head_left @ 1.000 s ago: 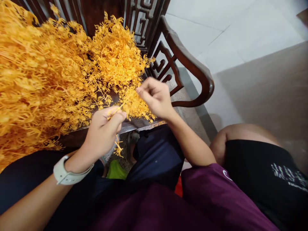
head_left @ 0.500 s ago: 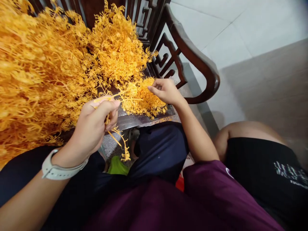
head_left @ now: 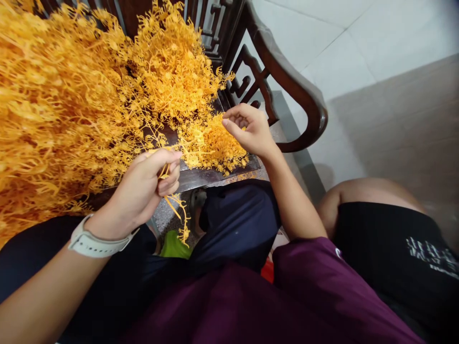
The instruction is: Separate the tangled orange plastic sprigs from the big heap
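The left hand (head_left: 141,184) is closed in a fist, its fingers clamped on a thin yellow sprig (head_left: 185,220). The thumb presses along the top, and the sprig's branching end hangs below the fist, past the front edge of the dark wooden counter (head_left: 204,179). A pale watch band (head_left: 93,243) circles that wrist.

The right hand (head_left: 249,129) hovers by a small yellow pile (head_left: 218,145) at the counter's right end, the fingers curled toward the thumb; whether the tips meet or pinch a strand, I cannot tell at this size. Behind the small pile rises a fuller yellow bunch (head_left: 175,76), and a large yellow heap (head_left: 68,114) fills the left side. A curved wooden armrest (head_left: 299,93) stands just beyond the right hand.

Below are dark blue trousers (head_left: 236,224) and a purple sleeve (head_left: 304,263). At right, another person's bent knee (head_left: 376,188) shows above black cloth (head_left: 383,239) with white lettering.
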Motion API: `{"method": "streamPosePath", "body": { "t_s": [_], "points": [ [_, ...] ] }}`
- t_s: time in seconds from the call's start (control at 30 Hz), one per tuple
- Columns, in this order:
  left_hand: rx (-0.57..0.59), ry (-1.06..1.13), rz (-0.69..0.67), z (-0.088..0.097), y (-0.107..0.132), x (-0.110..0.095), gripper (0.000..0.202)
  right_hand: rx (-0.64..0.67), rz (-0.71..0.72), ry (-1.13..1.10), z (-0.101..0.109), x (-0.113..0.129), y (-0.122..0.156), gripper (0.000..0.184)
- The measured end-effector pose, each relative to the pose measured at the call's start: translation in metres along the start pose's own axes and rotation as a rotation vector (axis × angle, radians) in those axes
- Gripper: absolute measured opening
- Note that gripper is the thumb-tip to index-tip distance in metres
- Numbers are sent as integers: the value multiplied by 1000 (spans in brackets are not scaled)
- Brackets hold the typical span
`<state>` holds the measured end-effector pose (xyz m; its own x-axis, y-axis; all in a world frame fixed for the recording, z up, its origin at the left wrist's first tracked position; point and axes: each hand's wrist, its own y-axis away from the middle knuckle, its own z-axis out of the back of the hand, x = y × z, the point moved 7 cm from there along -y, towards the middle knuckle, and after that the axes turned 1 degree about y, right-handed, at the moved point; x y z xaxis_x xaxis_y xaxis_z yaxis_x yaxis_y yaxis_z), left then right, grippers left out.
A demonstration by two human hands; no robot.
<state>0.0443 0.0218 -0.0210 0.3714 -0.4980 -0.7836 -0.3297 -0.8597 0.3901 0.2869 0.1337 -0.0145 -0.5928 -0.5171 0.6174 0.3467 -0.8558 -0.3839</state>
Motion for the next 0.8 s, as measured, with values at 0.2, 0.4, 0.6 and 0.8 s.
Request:
{"method": "streamPosePath", "body": {
  "t_s": [0.2,0.4,0.6,0.8],
  "points": [
    [14,-95,-20,-1,0,2,44,158,211,-321,-13,70,6,47],
    [-22,-228,-60,1,-2,2,48,179,329,-409,-23,82,4,20],
    [28,-196,-85,-7,-3,6,45,-10,81,-659,-22,65,-8,24],
    [-24,-374,-271,-6,-9,3,45,-64,-54,-671,-37,64,-15,39]
  ]
}}
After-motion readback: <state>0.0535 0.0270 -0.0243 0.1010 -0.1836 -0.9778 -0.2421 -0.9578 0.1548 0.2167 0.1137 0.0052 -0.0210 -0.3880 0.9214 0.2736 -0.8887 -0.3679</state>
